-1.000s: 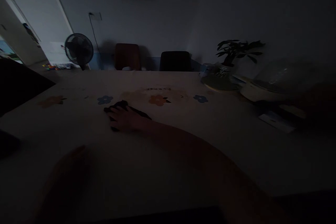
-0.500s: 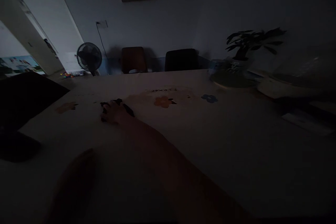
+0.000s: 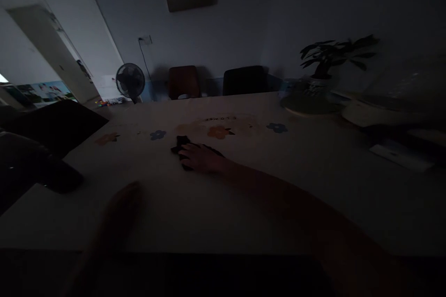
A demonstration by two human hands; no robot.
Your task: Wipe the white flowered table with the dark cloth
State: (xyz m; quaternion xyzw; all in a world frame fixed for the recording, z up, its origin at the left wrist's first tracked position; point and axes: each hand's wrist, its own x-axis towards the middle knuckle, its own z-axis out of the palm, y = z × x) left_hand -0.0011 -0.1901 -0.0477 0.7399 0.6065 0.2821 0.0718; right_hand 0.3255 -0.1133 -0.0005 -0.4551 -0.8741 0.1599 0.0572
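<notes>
In the dim head view, my right hand (image 3: 201,158) lies palm down on a dark cloth (image 3: 183,141), pressing it to the tabletop with its fingers bent over it. The cloth is bunched and sticks out past my fingertips and along the far side of the hand. Beneath it is a pale table (image 3: 244,199) printed with orange and blue flowers. My left hand (image 3: 127,197) is at the near left, low over or on the tabletop. It is dark and blurred, so its fingers cannot be made out.
A potted plant (image 3: 318,83) stands on a green round mat (image 3: 310,106) at the back right, beside a pale bowl-like container (image 3: 365,113). Dark objects (image 3: 45,162) crowd the left edge. Two chairs and a fan (image 3: 130,81) are beyond the table.
My right hand has slid to the right with the cloth, uncovering a blue flower print. My left hand has shifted slightly rightward in view, and the view itself has turned a little.
</notes>
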